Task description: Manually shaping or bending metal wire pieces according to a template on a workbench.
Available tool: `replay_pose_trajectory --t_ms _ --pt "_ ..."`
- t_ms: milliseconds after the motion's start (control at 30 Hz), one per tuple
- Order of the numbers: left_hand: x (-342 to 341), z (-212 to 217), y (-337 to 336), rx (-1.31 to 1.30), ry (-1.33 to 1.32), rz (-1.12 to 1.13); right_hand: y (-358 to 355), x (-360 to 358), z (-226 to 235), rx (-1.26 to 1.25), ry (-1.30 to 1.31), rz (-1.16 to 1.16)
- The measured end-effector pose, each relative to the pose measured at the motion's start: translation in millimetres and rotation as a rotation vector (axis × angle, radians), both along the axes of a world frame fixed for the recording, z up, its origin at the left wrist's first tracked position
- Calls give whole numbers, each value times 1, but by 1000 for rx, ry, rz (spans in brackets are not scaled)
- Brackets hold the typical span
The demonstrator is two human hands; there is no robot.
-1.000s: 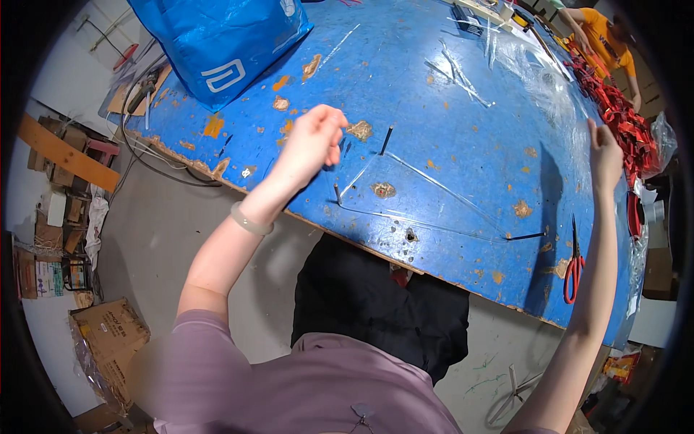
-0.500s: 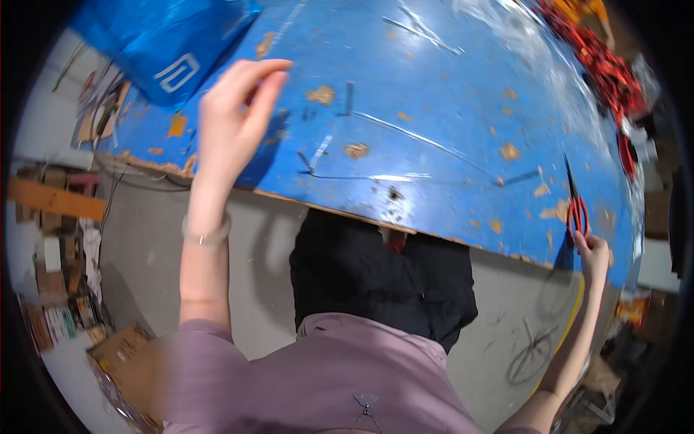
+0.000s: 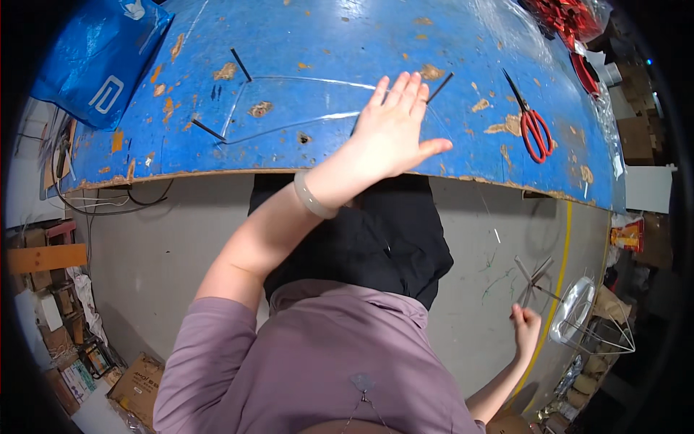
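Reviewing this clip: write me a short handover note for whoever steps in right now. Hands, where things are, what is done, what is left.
Left hand: flat, fingers spread, pressing on a clear plastic sheet on the blue table.
Right hand: down at the person's side, away from the table, closed on thin sticks beside a wire frame on the floor.
Red scissors lie untouched to the right of the sheet; black ties lie on and around it.
Done: sheet laid flat and held.
Left: cannot tell; the sticks are not yet at the table.
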State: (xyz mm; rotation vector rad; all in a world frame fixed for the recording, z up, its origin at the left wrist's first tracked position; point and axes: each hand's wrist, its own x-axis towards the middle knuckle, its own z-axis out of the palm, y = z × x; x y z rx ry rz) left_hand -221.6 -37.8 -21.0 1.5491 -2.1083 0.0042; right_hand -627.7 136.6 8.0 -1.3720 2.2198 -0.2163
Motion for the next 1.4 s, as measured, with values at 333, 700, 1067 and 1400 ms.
replay_pose_trajectory --t_ms 333,700,1067,1400 --pt "-173 30 133 281 372 -1026 110 13 -15 106 -1052 -182" --pt "46 40 120 1531 1199 -1059 8 -12 65 61 -690 352" --pt "273 26 117 595 1833 -469 -208 137 93 -300 -409 764" --pt "254 20 -1 77 399 282 -342 209 43 -536 128 626"
